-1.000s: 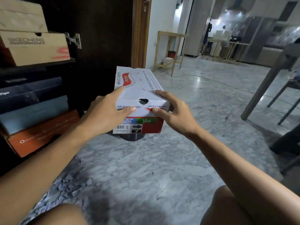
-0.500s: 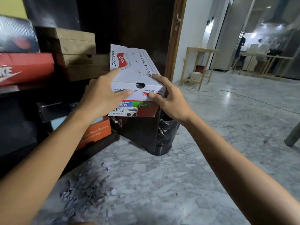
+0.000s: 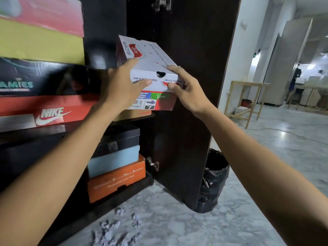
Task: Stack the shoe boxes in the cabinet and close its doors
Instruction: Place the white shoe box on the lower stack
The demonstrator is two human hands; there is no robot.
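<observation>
holding now, head view: both hands carry one white shoe box point(image 3: 149, 68) up at the cabinet's upper shelf, its near end facing the camera.
step in hand: by my reading, placing this box on the stack in the right-hand bay; it is not yet let go.
left hand point(image 3: 122, 87): fingers curled round the box's near left corner, thumb lying across the printed end, the other fingers hidden behind the side.
right hand point(image 3: 186, 93): pinching the near right corner, thumb pressed on the end face, forefinger laid along the lid's edge.
box relative to the fingers: it runs away from the fingertips into the cabinet, tilted with the far end higher; the label end sits between the two thumbs.
beneath the fingers: a tan box point(image 3: 134, 113) shows just under the white one; whether they touch i cannot tell.
left of the left hand: a red box point(image 3: 44, 110) with a black box point(image 3: 44, 79) and a yellow box point(image 3: 40, 41) stacked on it.
below the wrists: a dark box, a blue box point(image 3: 113, 162) and an orange box point(image 3: 117, 178) piled on the lower shelf.
behind the right hand: the open door point(image 3: 186, 121), a black bin point(image 3: 213, 180) at its foot.
next move calls for: levelling the box, sliding it forward and loosing both grips; the doors remain to be shut.
</observation>
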